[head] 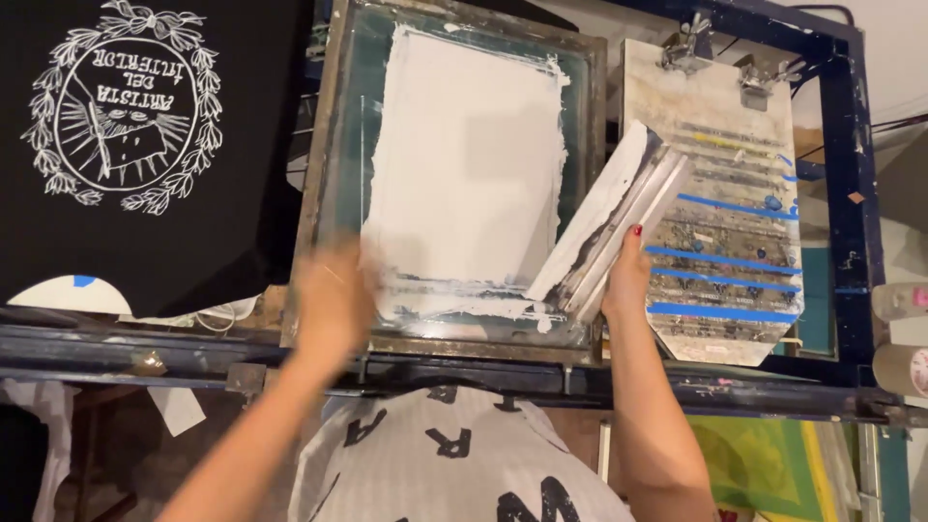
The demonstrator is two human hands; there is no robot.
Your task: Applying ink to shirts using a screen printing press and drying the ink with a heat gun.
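While the right hand (626,275) is wrapped tight around a squeegee (609,227), the tool leans over the lower right corner of the printing screen (464,174). It is long and flat, smeared with white ink. The screen has a dirty wooden frame and a big patch of white ink (469,145) spread over its middle. At the lower left edge of the frame is the left hand (333,304). It looks blurry, so I cannot tell if its fingers are apart or together. To the left lies a black shirt (145,145) with a white round picture on it. To the right is a pale board (720,193) with blue tape stripes. Metal clamps (720,58) sit at its top.
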